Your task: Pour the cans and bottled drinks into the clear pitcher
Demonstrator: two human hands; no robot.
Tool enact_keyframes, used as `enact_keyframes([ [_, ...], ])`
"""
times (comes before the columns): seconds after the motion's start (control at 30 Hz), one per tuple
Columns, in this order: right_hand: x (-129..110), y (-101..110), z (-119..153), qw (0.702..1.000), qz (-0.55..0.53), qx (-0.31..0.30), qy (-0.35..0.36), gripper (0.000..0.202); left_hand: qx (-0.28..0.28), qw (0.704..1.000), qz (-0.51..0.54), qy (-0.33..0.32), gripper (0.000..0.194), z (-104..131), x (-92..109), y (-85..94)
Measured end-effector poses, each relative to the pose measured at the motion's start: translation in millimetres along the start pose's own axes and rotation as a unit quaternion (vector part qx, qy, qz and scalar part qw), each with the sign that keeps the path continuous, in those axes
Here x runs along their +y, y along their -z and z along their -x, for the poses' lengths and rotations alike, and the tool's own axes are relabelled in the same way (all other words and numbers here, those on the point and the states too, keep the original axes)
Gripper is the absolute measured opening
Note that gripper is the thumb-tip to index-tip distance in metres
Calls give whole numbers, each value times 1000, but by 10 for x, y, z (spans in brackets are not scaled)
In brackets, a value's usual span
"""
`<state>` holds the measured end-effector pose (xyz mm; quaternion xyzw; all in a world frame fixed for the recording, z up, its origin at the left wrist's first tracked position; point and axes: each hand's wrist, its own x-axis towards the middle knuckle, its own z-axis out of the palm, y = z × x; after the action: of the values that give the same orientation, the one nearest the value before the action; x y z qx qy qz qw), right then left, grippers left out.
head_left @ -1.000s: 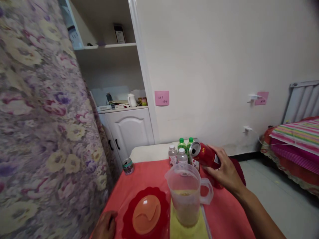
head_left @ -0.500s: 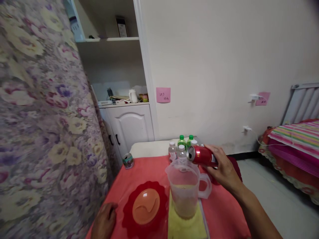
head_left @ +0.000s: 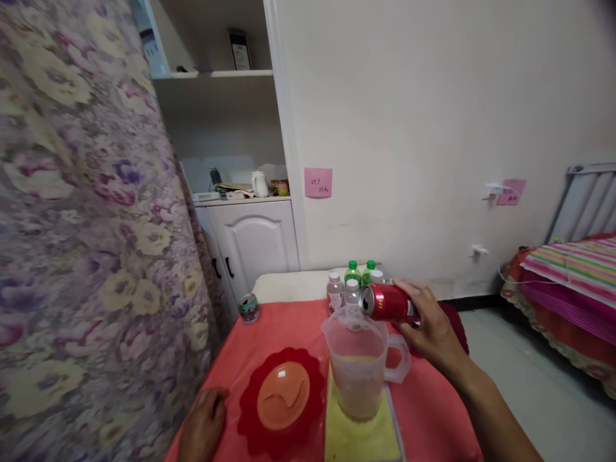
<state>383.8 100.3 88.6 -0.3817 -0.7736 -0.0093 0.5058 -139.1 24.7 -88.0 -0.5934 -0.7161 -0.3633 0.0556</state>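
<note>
A red drink can (head_left: 391, 303) lies almost level in the grip of my right hand (head_left: 430, 327), its opened top facing left over the rim of a translucent plastic measuring jug (head_left: 359, 359). Pale liquid fills the lower part of the jug; I cannot make out a stream from the can. The jug stands upright on a folded yellow cloth (head_left: 353, 443), handle to the right. My left hand (head_left: 205, 423) rests at the table's left edge, fingers loosely out and holding nothing. Beside it sits a red scalloped plate (head_left: 250, 410) with an orange round centre (head_left: 283, 396).
Behind the jug stand several bottles, among them a white-capped bottle (head_left: 335, 295) and a green-capped bottle (head_left: 353, 274). A small green can (head_left: 249, 308) is at the table's far left corner. A floral curtain (head_left: 96, 224) hangs on the left; a bed (head_left: 572, 276) is at right.
The view has shifted slightly. My right hand keeps the can tilted over the jug, with the can's open end a touch farther left; my left hand stays on the table.
</note>
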Motion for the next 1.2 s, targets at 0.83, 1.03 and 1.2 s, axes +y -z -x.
enact_keyframes([
  [0.83,-5,27,45,997,68,-1,22,82,2,1000,3,9,21,20,5,-30],
  [1.03,2,29,49,997,68,-6,35,82,-2,1000,4,3,23,28,-19,-42],
  [1.2,-15,28,50,998,58,-16,37,85,-3,1000,3,1,21,28,-33,-51],
])
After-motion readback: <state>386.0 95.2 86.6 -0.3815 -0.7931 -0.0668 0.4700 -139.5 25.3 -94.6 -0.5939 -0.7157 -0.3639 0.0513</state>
